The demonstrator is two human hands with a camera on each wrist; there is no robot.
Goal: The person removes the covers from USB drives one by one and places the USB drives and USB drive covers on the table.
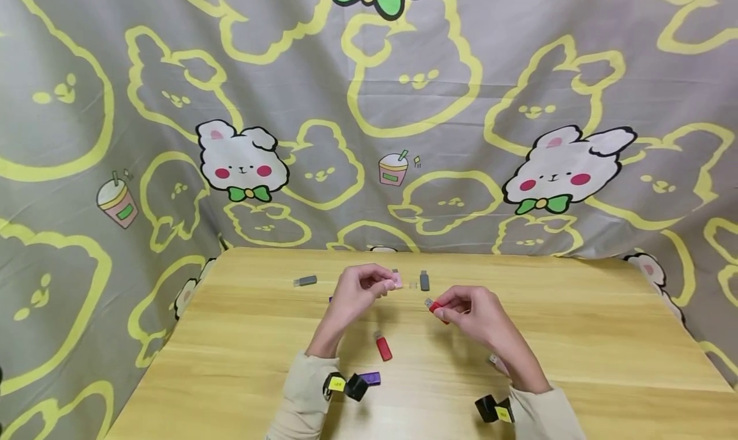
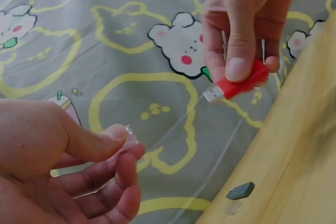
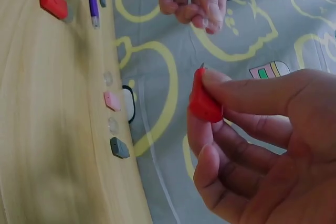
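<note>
My right hand (image 1: 475,309) pinches a red USB stick (image 2: 247,81) between thumb and fingers, its metal plug bare and pointing toward the left hand. Between thumb and forefinger, my left hand (image 1: 353,294) holds a small clear cap (image 2: 129,139). Both hands are raised over the table, and the cap and plug are apart. Behind the left fingertips lies a pink USB stick (image 1: 398,280), with a grey USB stick (image 1: 425,280) to its right and a loose clear cap (image 1: 412,285) between them.
Another red USB stick (image 1: 383,348) lies between the forearms on the wooden table (image 1: 242,363). A purple one (image 1: 371,378) sits by the left wrist camera, and a pinkish one (image 1: 497,364) is partly behind the right forearm. A second grey stick (image 1: 306,280) lies far left. Patterned cloth (image 1: 323,75) hangs behind.
</note>
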